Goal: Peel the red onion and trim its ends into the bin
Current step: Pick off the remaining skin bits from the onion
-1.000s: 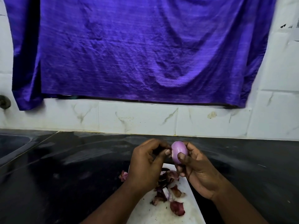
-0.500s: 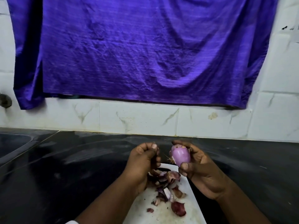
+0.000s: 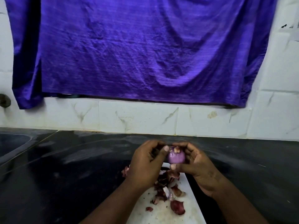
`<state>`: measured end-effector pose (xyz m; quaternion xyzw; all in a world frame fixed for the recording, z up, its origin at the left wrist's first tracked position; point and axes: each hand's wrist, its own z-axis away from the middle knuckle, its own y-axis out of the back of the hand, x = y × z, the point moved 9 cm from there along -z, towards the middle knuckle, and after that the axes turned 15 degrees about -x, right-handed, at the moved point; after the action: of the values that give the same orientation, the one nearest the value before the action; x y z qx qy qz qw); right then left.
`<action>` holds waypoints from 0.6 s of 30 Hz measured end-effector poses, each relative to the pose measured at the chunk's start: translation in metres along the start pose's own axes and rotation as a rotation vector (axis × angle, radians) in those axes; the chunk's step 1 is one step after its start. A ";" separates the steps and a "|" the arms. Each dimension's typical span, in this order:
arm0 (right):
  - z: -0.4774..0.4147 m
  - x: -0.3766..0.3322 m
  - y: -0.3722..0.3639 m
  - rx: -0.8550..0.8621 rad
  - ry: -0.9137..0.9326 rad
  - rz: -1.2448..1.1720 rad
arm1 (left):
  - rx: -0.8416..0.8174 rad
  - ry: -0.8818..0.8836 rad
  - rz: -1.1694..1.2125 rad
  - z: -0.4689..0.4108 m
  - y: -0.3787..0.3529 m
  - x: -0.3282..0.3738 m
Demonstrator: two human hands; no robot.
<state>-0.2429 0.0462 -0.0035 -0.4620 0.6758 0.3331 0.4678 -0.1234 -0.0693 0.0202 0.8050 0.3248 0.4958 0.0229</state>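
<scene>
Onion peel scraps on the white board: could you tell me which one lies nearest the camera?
The large dark red peel at the white board's lower right; the other scraps lie farther up.

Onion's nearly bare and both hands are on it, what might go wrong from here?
1. The onion is held in the air only by fingertips; peeled smooth, it may slip and drop onto the counter.
2. The left hand is picking at the rough root end, so good flesh may tear off.
3. Skins are piled on the white board, one over its edge; no bin is in view.
</scene>
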 end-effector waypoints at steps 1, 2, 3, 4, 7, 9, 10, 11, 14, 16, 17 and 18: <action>0.000 0.000 0.000 -0.001 0.005 0.000 | -0.011 0.001 0.010 0.000 -0.002 0.001; 0.000 -0.002 0.000 0.001 0.013 0.003 | -0.014 0.014 0.022 0.000 -0.003 -0.001; 0.000 -0.003 0.000 0.002 0.019 0.010 | -0.014 0.034 0.053 0.000 -0.004 -0.003; 0.000 -0.004 0.000 0.002 0.022 0.019 | -0.012 0.057 0.100 0.000 -0.004 -0.005; 0.000 -0.004 -0.004 -0.018 0.005 0.043 | -0.006 0.102 0.259 -0.001 -0.004 -0.009; 0.001 -0.004 -0.006 -0.031 -0.004 0.049 | 0.004 0.099 0.317 -0.001 -0.002 -0.011; 0.001 -0.004 -0.007 -0.033 -0.005 0.049 | 0.011 0.104 0.337 -0.001 -0.001 -0.012; 0.000 -0.005 -0.008 -0.035 -0.003 0.050 | 0.017 0.113 0.355 -0.001 -0.001 -0.014; 0.000 -0.005 -0.007 -0.025 0.019 0.038 | 0.041 0.143 0.360 -0.001 -0.001 -0.021; 0.000 -0.007 -0.005 -0.014 0.036 0.029 | 0.047 0.142 0.350 -0.001 -0.001 -0.020; 0.001 -0.008 -0.005 -0.010 0.040 0.038 | 0.042 0.137 0.349 -0.001 -0.002 -0.019; 0.001 -0.009 -0.005 -0.008 0.040 0.053 | 0.032 0.136 0.352 0.000 -0.003 -0.017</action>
<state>-0.2370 0.0487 0.0049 -0.4522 0.6957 0.3388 0.4436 -0.1304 -0.0760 0.0060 0.8143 0.1877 0.5403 -0.0991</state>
